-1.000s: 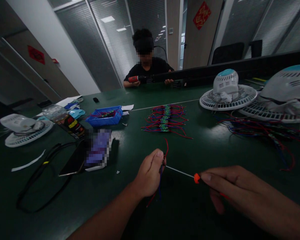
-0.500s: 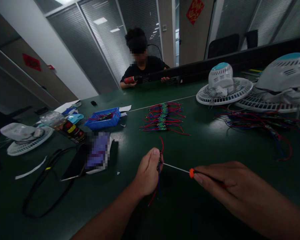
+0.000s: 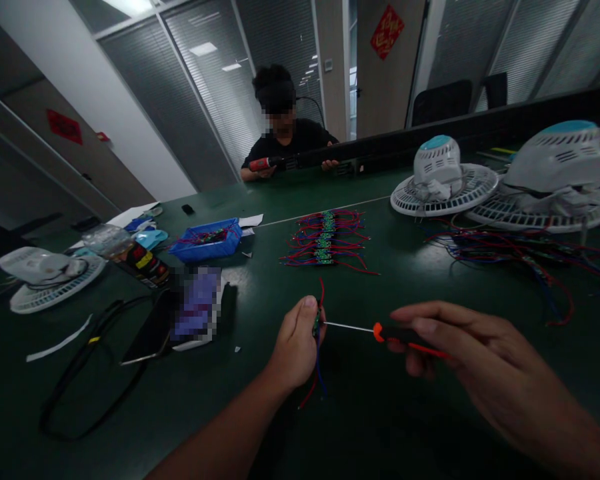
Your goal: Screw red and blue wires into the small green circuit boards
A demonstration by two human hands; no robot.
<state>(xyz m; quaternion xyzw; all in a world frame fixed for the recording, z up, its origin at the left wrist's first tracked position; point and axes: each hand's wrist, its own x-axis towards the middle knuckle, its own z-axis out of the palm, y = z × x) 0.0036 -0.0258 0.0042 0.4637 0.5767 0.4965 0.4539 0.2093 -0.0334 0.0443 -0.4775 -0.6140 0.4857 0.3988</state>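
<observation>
Between the thumb and fingers of my left hand (image 3: 295, 343) is a small green circuit board (image 3: 317, 323) with red and blue wires sticking out above and below. My right hand (image 3: 475, 360) holds a screwdriver (image 3: 405, 337) with a black and orange-red handle, its thumb and fingers loosely around the grip. The thin metal shaft points left, and its tip meets the board's edge at my left fingers. Which part of the board it touches is hidden. Beyond my hands, a row of wired circuit boards (image 3: 325, 239) lies on the green table (image 3: 260, 300).
A blue tray (image 3: 207, 247) with wired boards, a bottle (image 3: 140, 257), a phone (image 3: 147, 330) and a black cable (image 3: 55, 400) lie left. White fan parts (image 3: 443, 187) and a wire bundle (image 3: 510, 247) lie right. Across the table, a person (image 3: 287, 137) holds a red-and-black tool (image 3: 260, 164).
My right hand's fingers have lifted and loosened around the screwdriver handle, showing more of it. The left hand keeps its hold on the circuit board. The view has shifted slightly.
</observation>
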